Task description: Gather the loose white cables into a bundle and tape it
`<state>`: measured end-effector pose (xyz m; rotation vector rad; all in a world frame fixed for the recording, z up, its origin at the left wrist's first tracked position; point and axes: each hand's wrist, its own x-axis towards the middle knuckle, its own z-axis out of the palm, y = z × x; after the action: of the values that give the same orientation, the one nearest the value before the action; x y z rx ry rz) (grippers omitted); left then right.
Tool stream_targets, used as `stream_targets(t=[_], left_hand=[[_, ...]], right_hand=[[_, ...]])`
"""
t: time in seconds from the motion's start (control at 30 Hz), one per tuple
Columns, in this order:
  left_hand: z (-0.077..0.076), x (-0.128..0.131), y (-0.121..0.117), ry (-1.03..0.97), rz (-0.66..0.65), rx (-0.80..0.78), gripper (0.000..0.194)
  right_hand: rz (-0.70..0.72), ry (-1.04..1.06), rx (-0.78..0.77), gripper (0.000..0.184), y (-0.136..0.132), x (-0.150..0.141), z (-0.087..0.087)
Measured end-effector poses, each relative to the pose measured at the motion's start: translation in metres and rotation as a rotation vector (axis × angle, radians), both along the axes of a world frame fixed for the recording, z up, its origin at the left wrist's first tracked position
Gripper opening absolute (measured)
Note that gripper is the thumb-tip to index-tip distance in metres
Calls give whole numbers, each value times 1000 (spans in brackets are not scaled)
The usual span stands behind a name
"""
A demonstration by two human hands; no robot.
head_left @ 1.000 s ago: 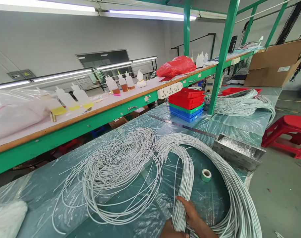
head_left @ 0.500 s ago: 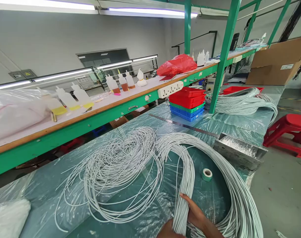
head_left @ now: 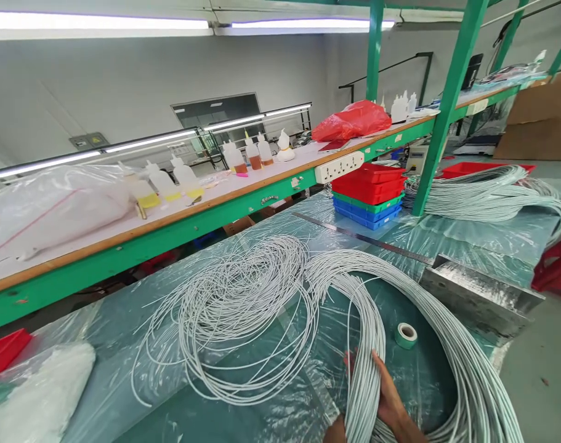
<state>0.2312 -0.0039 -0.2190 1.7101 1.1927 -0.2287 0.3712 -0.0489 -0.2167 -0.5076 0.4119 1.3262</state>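
My right hand (head_left: pixel 390 394) is closed round a thick bundle of pale grey-white wires (head_left: pixel 366 320), thumb on the right side. Fingertips show past the bundle's left edge. Only a small part of my left hand (head_left: pixel 335 431) shows at the bottom edge, against the bundle's left side, its fingers hidden. The bundle joins a wide curved band of the same wires (head_left: pixel 451 344) at the right. Left of it lies a loose, tangled coil of wire (head_left: pixel 243 295). A roll of green tape (head_left: pixel 406 336) rests inside the curve, right of my right hand.
A metal channel (head_left: pixel 483 295) and a long steel ruler (head_left: pixel 363 237) lie beyond the wires. Stacked red and blue trays (head_left: pixel 367 191) stand by a green post (head_left: pixel 446 117). More coiled wire (head_left: pixel 483 194) is behind. Squeeze bottles (head_left: pixel 185 175) line the raised shelf. A white plastic bag (head_left: pixel 44 387) sits left.
The view has shifted left, so most things appear farther right. My right hand's fingertips now show at the bundle's left edge. Less of my left hand is in view.
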Motion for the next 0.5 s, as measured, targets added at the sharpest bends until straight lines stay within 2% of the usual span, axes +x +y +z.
stream_targets(t=[0.1, 0.2, 0.27, 0.4, 0.5], left_hand=[[-1, -2, 3, 3, 9, 23, 48], [2, -12, 8, -52, -40, -14, 67], [3, -17, 10, -97, -64, -58, 78], [4, -17, 6, -139, -66, -58, 74], [7, -14, 1, -143, 25, -51, 59]], right_hand=[[39, 8, 99, 43, 2, 2, -1], [89, -62, 227, 57, 9, 2, 6], [74, -120, 249, 61, 14, 1, 10], [-42, -293, 166, 60, 26, 6, 11], [-16, -413, 38, 54, 33, 16, 7]])
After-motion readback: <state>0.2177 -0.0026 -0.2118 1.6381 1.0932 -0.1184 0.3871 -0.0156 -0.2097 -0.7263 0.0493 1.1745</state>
